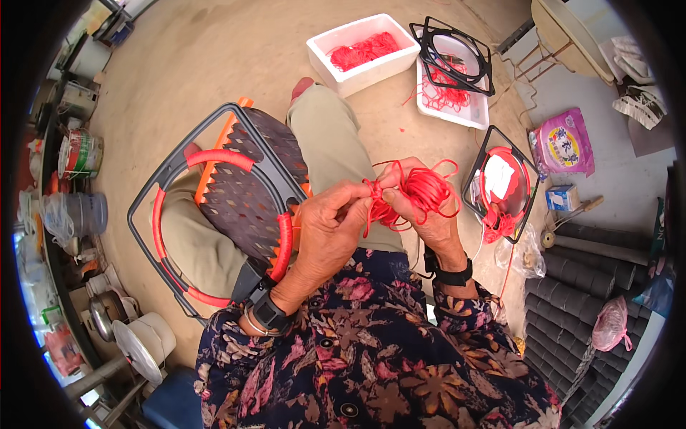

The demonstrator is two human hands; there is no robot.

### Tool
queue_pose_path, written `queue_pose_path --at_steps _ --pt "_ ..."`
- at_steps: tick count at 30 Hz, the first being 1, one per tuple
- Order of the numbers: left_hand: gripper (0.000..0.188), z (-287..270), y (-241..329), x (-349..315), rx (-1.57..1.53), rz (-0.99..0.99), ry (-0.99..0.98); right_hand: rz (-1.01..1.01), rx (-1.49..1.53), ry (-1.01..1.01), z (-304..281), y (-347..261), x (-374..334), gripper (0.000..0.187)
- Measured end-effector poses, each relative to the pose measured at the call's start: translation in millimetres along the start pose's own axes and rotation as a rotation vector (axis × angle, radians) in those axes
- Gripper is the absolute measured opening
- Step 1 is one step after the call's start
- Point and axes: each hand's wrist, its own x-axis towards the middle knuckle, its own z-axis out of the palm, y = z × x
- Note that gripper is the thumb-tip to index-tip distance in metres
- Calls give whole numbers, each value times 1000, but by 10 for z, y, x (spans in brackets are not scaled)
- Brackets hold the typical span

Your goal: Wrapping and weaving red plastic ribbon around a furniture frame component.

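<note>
A loose bundle of glossy red cord [432,191] is held in front of my lap. My left hand [330,220] pinches the cord at the bundle's left side, thumb against fingertips. Closed around the bundle from below, my right hand [433,227] has its thumb pressed close to the left fingertips. Loops stick out above and to the right of it. By my left forearm, a dark grey frame [272,152] leans across my left leg. Its round inner ring is partly wrapped in red cord [284,239]. Beneath the frame lies a dark woven panel [250,168] with orange edges.
Ahead on the floor stand a white foam box [343,82] of red cord and a white tray [457,118] with cord and black frames [457,61]. Another cord-wrapped frame [530,179] is at right, near a purple bag [563,143] and stacked dark rolls [572,307]. Cluttered shelves line the left.
</note>
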Motion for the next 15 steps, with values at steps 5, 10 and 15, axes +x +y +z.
queue_pose_path --at_steps 5,10,15 --pt "6 2 51 -32 170 51 0 -151 -78 -38 10 91 -9 18" --pt "12 -24 52 38 378 242 -50 1 7 -47 -15 105 24 21" --pt "4 -17 114 33 501 301 -44 15 -248 -74 3 92 24 15"
